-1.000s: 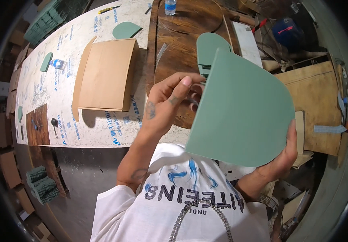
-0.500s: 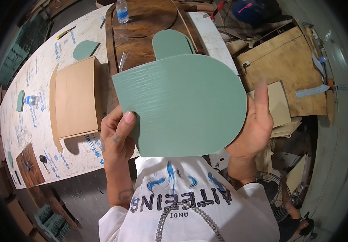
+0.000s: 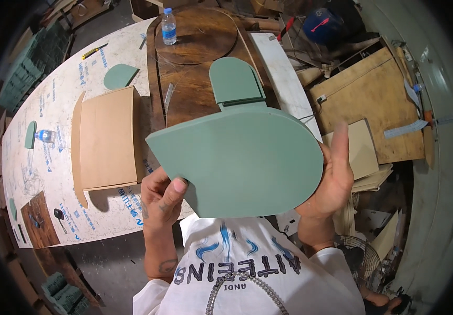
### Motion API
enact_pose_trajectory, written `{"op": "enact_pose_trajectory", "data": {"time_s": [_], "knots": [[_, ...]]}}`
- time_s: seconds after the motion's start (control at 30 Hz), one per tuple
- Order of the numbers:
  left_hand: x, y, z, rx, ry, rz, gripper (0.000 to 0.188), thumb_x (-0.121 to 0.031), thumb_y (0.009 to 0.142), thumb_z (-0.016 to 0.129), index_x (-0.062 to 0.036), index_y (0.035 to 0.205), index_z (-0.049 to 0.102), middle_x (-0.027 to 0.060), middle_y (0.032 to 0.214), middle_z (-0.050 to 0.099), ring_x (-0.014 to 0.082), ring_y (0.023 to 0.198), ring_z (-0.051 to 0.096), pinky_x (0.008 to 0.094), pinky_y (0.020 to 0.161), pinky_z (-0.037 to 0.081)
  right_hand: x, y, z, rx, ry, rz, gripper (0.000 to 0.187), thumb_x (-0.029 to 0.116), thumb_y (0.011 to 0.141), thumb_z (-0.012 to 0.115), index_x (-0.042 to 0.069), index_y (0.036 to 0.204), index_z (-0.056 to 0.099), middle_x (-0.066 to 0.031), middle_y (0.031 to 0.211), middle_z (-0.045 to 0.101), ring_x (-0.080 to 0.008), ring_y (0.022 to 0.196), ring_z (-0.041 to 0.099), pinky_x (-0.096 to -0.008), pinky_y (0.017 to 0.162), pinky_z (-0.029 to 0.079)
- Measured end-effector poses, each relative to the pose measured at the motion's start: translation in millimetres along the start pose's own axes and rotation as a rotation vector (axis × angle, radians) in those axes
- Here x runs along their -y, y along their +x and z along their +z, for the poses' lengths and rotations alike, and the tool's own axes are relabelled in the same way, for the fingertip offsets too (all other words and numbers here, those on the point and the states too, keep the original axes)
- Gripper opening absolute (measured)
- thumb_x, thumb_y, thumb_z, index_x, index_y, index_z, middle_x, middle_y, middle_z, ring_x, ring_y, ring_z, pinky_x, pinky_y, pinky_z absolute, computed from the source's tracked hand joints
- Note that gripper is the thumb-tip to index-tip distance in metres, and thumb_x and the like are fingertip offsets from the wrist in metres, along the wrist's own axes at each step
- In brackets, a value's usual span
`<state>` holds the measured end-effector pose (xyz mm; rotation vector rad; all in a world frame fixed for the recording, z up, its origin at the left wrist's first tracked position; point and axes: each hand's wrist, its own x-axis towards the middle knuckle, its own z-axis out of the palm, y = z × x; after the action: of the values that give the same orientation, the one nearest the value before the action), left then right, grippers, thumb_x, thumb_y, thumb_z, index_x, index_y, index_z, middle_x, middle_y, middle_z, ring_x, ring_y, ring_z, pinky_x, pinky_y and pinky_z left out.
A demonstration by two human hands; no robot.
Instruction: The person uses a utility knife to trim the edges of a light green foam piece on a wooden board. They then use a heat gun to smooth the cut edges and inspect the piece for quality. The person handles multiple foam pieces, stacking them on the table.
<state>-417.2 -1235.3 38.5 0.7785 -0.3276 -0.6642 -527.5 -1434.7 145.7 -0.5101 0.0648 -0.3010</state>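
Note:
A green board with one rounded end and one straight end is held in front of my chest. Its face is tilted, so the thickness of its far edge shows. My left hand pinches the straight end at the near left, thumb on top and fingers underneath. Against the rounded right edge rests my right hand, its thumb sticking up and its other fingers hidden behind the board. Just beyond the board, smaller green rounded panels lie stacked on a dark brown wooden piece.
At left, a tan curved wooden piece stands on the white worktable. Around it are a green panel, a yellow cutter and a lying bottle. An upright water bottle stands far off; a wire-guarded fan is near right.
The green board has tipped, its far edge dropping nearer to me and its left corner pointing more. Both hands keep their hold. The whole view has shifted slightly.

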Motion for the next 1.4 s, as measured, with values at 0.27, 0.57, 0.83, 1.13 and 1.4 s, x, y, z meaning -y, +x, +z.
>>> {"op": "enact_pose_trajectory", "data": {"time_s": [0.27,0.57,0.83,1.13,1.4], "knots": [[-18,-4,-15,0.114,0.093,-0.147,0.030,-0.014,0.082,0.073,0.0041,0.105,0.066,0.0092,0.098,0.068,0.0138,0.091,0.062,0.0276,0.080,0.049,-1,4,-7,-0.031,-0.199,-0.041,0.079,0.055,0.100,0.016,-0.012,0.124,0.051,-0.0171,0.109,0.065,-0.0233,0.096,0.062,-0.0328,0.089,0.048],[-14,2,-6,0.124,-0.015,-0.319,0.035,-0.021,0.088,0.068,0.0048,0.109,0.059,0.0132,0.085,0.066,0.0171,0.058,0.064,0.0278,0.048,0.055,-13,39,-34,-0.003,-0.241,-0.036,0.062,0.043,0.102,0.025,-0.007,0.126,0.052,-0.0199,0.118,0.062,-0.0271,0.108,0.061,-0.0365,0.096,0.046],[-8,18,-2,0.110,0.559,0.225,0.050,0.010,0.083,0.050,-0.0034,0.131,0.051,0.0155,0.134,0.052,0.0316,0.120,0.052,0.0432,0.105,0.041,-81,21,-35,-0.240,-1.101,-0.363,0.059,0.036,0.099,0.043,-0.008,0.138,0.037,-0.0170,0.139,0.045,-0.0228,0.126,0.045,-0.0361,0.105,0.035],[-13,1,-13,0.022,1.132,0.571,0.083,0.008,0.062,0.071,-0.0177,0.138,0.047,0.0258,0.152,0.014,0.0445,0.135,0.029,0.0449,0.108,0.035,-71,3,-21,-0.268,-0.737,-0.133,0.046,0.028,0.097,0.045,-0.008,0.126,0.046,-0.0151,0.114,0.060,-0.0209,0.099,0.061,-0.0316,0.085,0.049],[-34,-3,-42,-0.065,0.040,0.009,0.046,-0.027,0.098,0.051,0.0072,0.129,0.049,0.0145,0.117,0.061,0.0179,0.100,0.061,0.0253,0.081,0.050,-69,-5,-20,-0.104,-0.461,-0.116,0.050,0.032,0.104,0.028,-0.006,0.131,0.044,-0.0140,0.116,0.060,-0.0213,0.100,0.061,-0.0325,0.087,0.049]]}}
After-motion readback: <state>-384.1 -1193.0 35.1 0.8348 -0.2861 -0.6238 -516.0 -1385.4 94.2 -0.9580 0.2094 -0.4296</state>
